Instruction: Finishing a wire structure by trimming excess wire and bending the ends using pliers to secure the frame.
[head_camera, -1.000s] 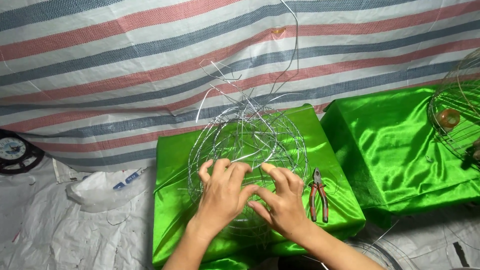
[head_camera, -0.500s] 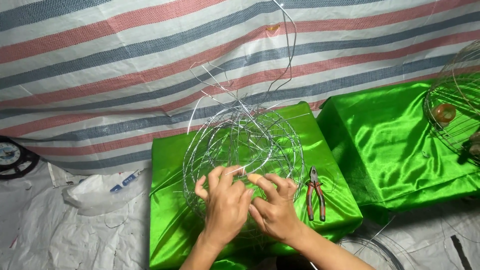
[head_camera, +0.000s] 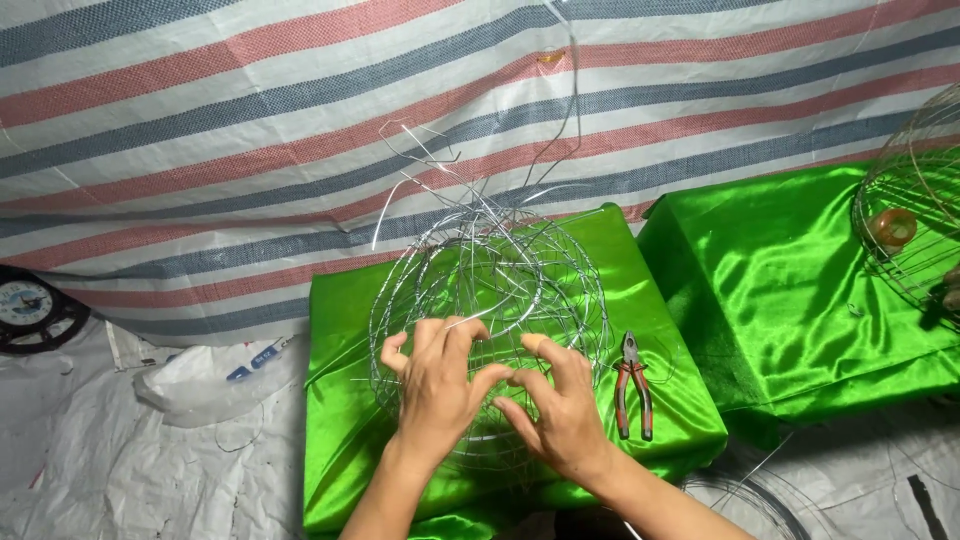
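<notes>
We see both hands set on a round wire frame (head_camera: 487, 300), a ball-shaped cage of thin silver wire that rests on a box covered in shiny green cloth (head_camera: 340, 400). Loose wire ends stick up and away from the top of the frame toward the striped tarp (head_camera: 250, 120) behind it.

Our left hand (head_camera: 440, 385) lies on the near side of the frame with its fingers a little spread and curled over the wires. Our right hand (head_camera: 560, 405) sits just beside it, to the right, fingers bent and also resting on the wires; one fingertip carries a pale wrap. The thumbs of the two hands come close together at the middle, but we cannot tell whether either hand pinches a single strand.

A pair of pliers (head_camera: 633, 385) with red and black handles lies on the green cloth just right of the right hand, apart from it. Further right stands a second green-covered box (head_camera: 800, 290), and a second wire cage (head_camera: 915, 240) shows at the right edge. On the floor at the left lie a crumpled plastic bag (head_camera: 200, 375) and, at the far left edge, a round black reel (head_camera: 35, 305).
</notes>
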